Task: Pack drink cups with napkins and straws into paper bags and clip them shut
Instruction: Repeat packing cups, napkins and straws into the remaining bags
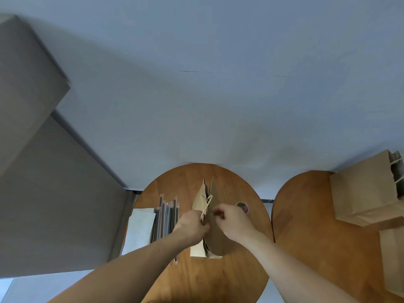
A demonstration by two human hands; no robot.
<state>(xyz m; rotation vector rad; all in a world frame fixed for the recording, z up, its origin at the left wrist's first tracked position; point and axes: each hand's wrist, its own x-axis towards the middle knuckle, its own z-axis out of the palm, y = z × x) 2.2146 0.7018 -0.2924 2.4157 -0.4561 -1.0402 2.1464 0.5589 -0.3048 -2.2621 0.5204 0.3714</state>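
While both hands work at its mouth, the brown paper bag with twine handles (pixel 202 196) stands mid-way on the round wooden table (pixel 218 278).

- Left hand (pixel 192 226): pinches rim and handles together.
- Right hand (pixel 231 221): curled fingers pinch the same rim; clip not discernible.
- Stage, judged: closing; contents hidden.
- Beside: wrapped straws (pixel 166 217), white napkins (pixel 142 226), small tub of coloured clips (pixel 242 207).
- Neighbouring table: further brown bags (pixel 363 193), apparently packed.

Inside of paper bag (pixel 215 226) hidden. Right hand (pixel 232 221): pinched item, if any, too small to tell. Round colourful object (pixel 242 207) blurred, partly hidden. Bags (pixel 367 193) cut by right edge.
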